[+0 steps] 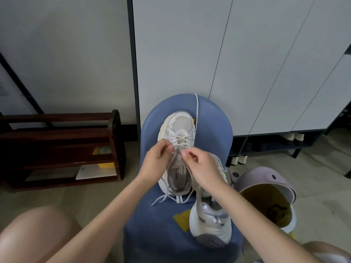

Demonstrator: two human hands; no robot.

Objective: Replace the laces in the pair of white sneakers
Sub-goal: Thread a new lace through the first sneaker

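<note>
On the blue stool (212,133), both hands' fingers (187,153) pinch the sneaker (177,130) lace (181,138) between them

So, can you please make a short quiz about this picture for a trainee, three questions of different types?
1. True or false: both hands, left hand and right hand, are working at the lace of the upright sneaker.
2. Where does the second sneaker lie?
A. On the floor
B. On the blue stool, beside the first, tipped on its side
C. In the wooden rack
3. Fill in: a loose lace runs over the far edge of the ____.

Key:
1. True
2. B
3. Stool
</note>
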